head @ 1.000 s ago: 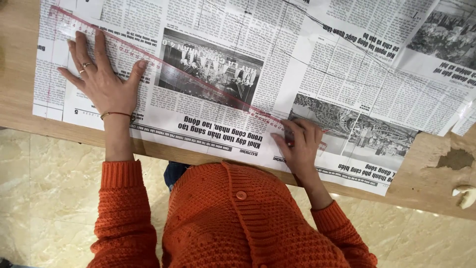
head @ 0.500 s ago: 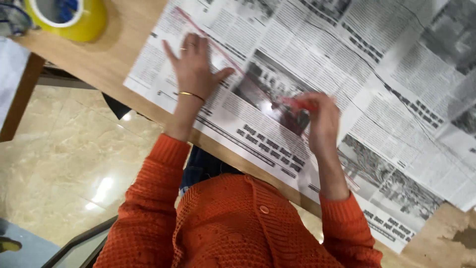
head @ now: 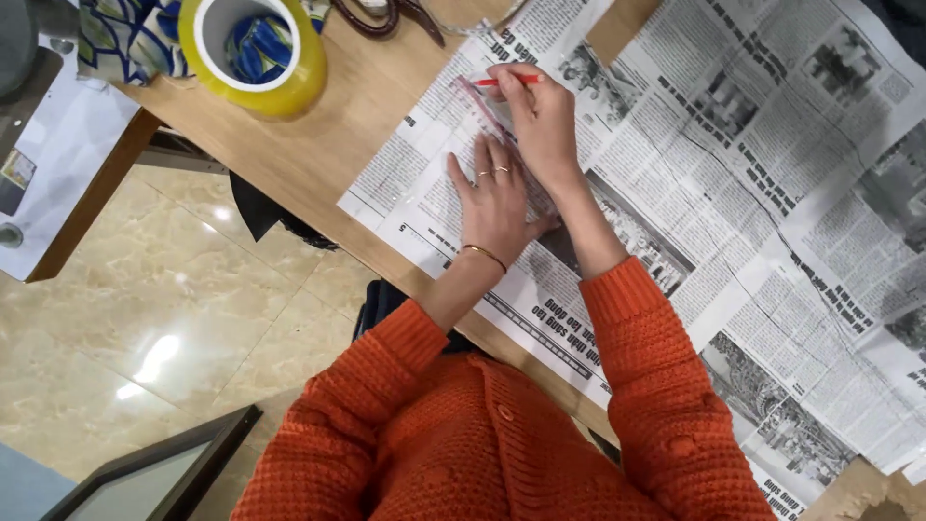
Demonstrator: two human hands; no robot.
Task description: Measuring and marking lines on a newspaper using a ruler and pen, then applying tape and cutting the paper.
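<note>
Newspaper sheets (head: 733, 183) lie spread over a wooden table (head: 328, 145). My left hand (head: 494, 198) presses flat, fingers spread, on a clear pink-edged ruler (head: 492, 111) that lies on the paper. My right hand (head: 542, 121) is just beyond it, at the ruler's far end, shut on a red pen (head: 502, 81) whose tip touches the newspaper beside the ruler's edge. Both arms wear orange knitted sleeves. My left wrist carries a thin gold bangle.
A large yellow roll of tape (head: 253, 50) stands at the table's far left, with blue patterned cloth (head: 125, 39) beside it. Dark scissors handles (head: 386, 14) lie at the far edge. The table's near edge runs diagonally; tiled floor (head: 174, 318) lies below.
The view has swung right. My right hand with the red pen has slid along the ruler to its far end, past my left hand, which still presses the ruler down.
</note>
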